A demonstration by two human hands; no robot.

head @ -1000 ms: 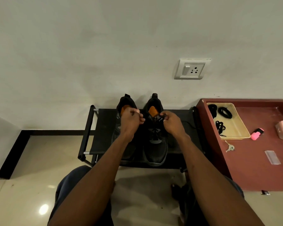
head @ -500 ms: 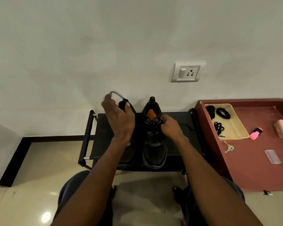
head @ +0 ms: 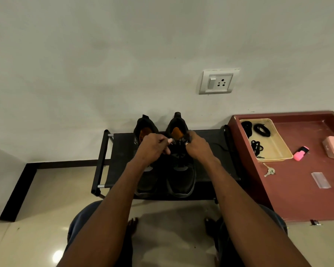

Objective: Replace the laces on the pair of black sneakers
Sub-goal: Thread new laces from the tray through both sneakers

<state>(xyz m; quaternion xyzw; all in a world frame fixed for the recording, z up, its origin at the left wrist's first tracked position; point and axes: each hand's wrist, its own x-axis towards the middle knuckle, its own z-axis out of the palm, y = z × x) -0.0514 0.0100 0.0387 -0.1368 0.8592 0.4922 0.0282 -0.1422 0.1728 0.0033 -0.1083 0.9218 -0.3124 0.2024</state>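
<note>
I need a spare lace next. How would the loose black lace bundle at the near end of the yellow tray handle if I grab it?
The loose lace bundle would probably be floppy, since its strands sprawl across the yellow tray. It looks thin, so likely light. One end trails off, so it may dangle.

Black sneakers (head: 181, 178) on black rack (head: 121, 151)

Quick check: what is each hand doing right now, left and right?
Left hand: fingers pinch the lace at the right sneaker.
Right hand: fingers curled in a grip at that sneaker's collar.
</note>
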